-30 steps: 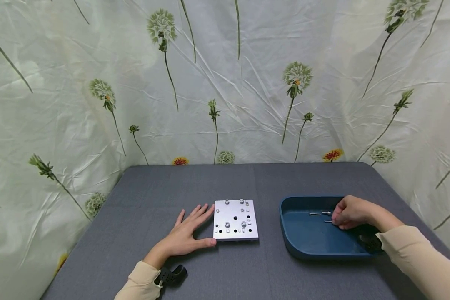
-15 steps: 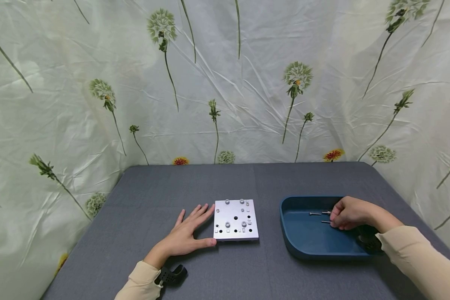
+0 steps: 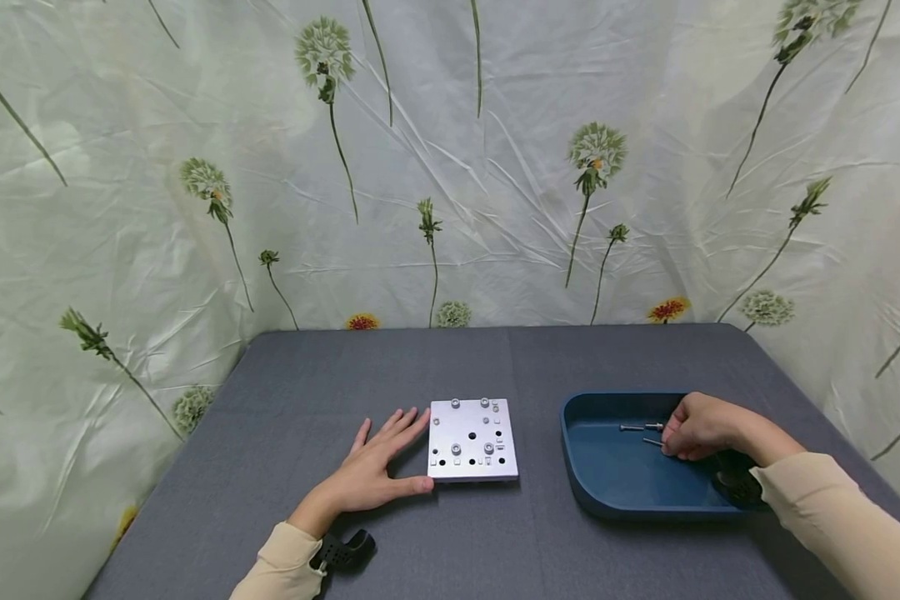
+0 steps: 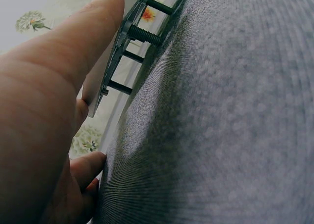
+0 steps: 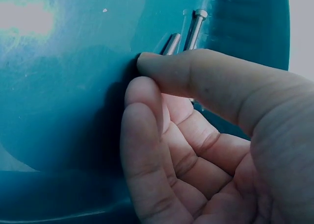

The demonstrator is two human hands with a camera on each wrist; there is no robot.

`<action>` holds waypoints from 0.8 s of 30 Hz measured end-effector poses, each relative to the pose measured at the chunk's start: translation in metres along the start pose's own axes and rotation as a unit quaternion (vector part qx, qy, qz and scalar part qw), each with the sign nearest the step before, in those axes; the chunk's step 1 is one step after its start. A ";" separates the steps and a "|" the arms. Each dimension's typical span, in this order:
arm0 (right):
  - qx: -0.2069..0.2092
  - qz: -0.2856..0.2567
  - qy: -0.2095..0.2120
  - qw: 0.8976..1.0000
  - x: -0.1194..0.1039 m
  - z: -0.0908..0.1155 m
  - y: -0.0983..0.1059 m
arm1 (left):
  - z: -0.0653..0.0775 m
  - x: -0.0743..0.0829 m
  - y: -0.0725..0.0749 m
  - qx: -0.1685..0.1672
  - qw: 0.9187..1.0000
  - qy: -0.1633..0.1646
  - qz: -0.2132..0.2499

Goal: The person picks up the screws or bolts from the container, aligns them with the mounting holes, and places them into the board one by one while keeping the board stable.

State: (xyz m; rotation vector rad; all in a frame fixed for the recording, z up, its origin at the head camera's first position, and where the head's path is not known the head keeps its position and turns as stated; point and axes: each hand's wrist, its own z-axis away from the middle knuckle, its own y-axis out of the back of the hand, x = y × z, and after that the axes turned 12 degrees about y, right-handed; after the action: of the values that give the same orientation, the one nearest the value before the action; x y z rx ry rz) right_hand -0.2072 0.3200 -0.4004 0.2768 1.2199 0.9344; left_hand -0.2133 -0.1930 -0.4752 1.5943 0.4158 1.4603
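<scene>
A silver metal plate (image 3: 450,427) with holes and several socket-head screws lies on the table. My left hand (image 3: 367,479) is spread flat beside it, thumb and index fingertips at its left edge. Seen from the left wrist, threaded screw shanks (image 4: 144,35) stick out under the plate, which stands raised off the cloth. Inside the blue tray (image 3: 607,479), my right hand (image 3: 708,427) pinches a screw (image 5: 171,44) between thumb and fingers; its threaded end shows past the thumb, the rest hidden. Another screw (image 5: 197,25) lies just beyond, near the tray wall.
Grey cloth covers the table (image 3: 360,367). Behind it hangs a white curtain (image 3: 510,250) printed with flowers. The tray's raised rim surrounds the right hand. A black wrist strap (image 3: 345,550) is on the left wrist.
The screw in my right hand has shifted slightly left and now tilts a little, its free end pointing up and left. My left hand and the plate stay in place.
</scene>
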 end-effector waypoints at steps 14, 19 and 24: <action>0.000 0.026 -0.005 1.000 -0.004 -0.001 0.000 | 0.001 0.001 0.001 0.004 1.000 -0.004 0.002; -0.001 0.010 -0.010 1.000 -0.004 0.000 -0.001 | 0.001 0.002 0.002 0.004 1.000 -0.003 0.001; -0.009 -0.025 0.001 1.000 -0.003 0.002 0.000 | 0.001 0.002 0.002 0.004 1.000 -0.002 0.001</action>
State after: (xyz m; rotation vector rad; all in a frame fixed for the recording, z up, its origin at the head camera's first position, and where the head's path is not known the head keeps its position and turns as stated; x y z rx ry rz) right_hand -0.2061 0.3185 -0.3977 0.2293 1.2149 0.9022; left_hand -0.2123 -0.1931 -0.4728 1.6037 0.4191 1.4589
